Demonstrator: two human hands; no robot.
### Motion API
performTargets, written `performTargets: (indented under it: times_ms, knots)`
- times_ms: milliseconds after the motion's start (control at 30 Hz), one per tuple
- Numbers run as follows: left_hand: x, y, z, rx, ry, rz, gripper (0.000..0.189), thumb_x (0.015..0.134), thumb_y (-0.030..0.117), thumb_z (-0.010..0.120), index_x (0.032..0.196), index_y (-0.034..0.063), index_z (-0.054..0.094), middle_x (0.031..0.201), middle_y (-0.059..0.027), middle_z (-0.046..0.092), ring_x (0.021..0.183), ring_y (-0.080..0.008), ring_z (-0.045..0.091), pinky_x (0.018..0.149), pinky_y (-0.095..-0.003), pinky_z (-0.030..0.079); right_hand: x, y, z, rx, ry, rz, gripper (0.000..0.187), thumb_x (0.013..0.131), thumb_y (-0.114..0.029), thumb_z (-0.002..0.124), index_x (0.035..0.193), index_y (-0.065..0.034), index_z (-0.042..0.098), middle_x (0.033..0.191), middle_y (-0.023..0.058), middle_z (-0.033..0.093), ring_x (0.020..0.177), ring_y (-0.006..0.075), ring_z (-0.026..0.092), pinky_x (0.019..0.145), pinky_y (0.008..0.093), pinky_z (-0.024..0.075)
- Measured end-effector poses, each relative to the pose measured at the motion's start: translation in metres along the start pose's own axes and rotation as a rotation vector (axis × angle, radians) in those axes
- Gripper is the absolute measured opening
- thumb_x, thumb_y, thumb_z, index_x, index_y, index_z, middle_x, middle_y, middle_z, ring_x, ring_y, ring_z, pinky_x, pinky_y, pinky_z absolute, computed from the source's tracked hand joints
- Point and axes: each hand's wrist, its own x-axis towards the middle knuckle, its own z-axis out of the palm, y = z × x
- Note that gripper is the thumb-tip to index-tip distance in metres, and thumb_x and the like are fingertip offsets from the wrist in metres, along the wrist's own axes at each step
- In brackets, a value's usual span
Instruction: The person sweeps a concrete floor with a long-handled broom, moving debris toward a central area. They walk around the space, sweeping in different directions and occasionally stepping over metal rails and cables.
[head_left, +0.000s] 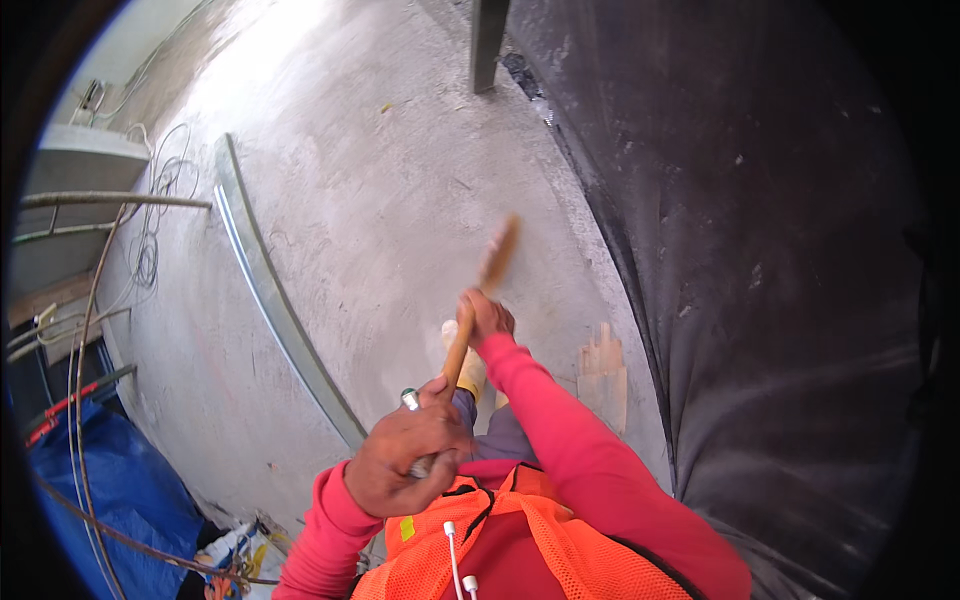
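My left hand (405, 450) is closed around the near part of a wooden tool handle (456, 360), close to my vest. A shiny metal piece with a green top (409, 399), perhaps a ring, shows at its upper edge. A greyish end (421, 466) pokes out beneath the fingers. Farther along, my right hand (487, 315) grips the same handle. Past it, the tool's far end (501, 251) is blurred, so its kind cannot be told. Below the handle, my light-coloured shoe (472, 371) stands on the concrete floor (360, 247).
A metal channel (281, 292) lies left on the floor. Dark sheeting (750, 262) rises along the right, beside a metal post (487, 45). A broken wood piece (602, 379) lies near my right arm. Cables (146, 255), rods (112, 199) and blue tarpaulin (112, 495) occupy the left side.
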Motion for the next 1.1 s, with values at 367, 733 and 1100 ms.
performTargets:
  times_ms: [367, 733, 1100]
  knots:
    - [0.006, 0.043, -0.054, -0.101, 0.146, 0.104, 0.012, 0.088, -0.003, 0.066, 0.097, 0.0041, 0.07, 0.09, -0.0065, 0.072, 0.092, -0.0264, 0.069, 0.122, -0.0592, 0.037, 0.029, -0.041, -0.083, -0.207, -0.032, -0.085, 0.033, 0.088, -0.027, 0.077, 0.118, -0.0184, 0.067, 0.097, 0.0171, 0.076, 0.097, 0.0414, 0.072, 0.086, 0.0537, 0.0541]
    - [0.138, -0.037, -0.091, -0.157, 0.373, -0.039, 0.012, 0.088, -0.003, 0.065, 0.097, 0.0038, 0.069, 0.091, -0.0059, 0.068, 0.093, -0.0225, 0.066, 0.122, -0.0525, 0.036, 0.205, -0.026, -0.054, -0.24, -0.148, -0.078, 0.042, 0.08, -0.025, 0.084, 0.119, -0.0218, 0.068, 0.106, 0.0152, 0.077, 0.107, 0.0392, 0.073, 0.091, 0.0505, 0.0558]
    - [0.256, 0.03, -0.125, -0.216, 0.573, 0.013, 0.01, 0.087, -0.004, 0.063, 0.088, 0.0048, 0.067, 0.085, -0.0078, 0.069, 0.089, -0.0239, 0.067, 0.122, -0.0584, 0.037, 0.315, -0.077, -0.192, -0.412, -0.251, -0.14, 0.041, 0.083, -0.029, 0.082, 0.12, -0.016, 0.07, 0.099, 0.016, 0.077, 0.104, 0.0388, 0.073, 0.091, 0.0492, 0.056]
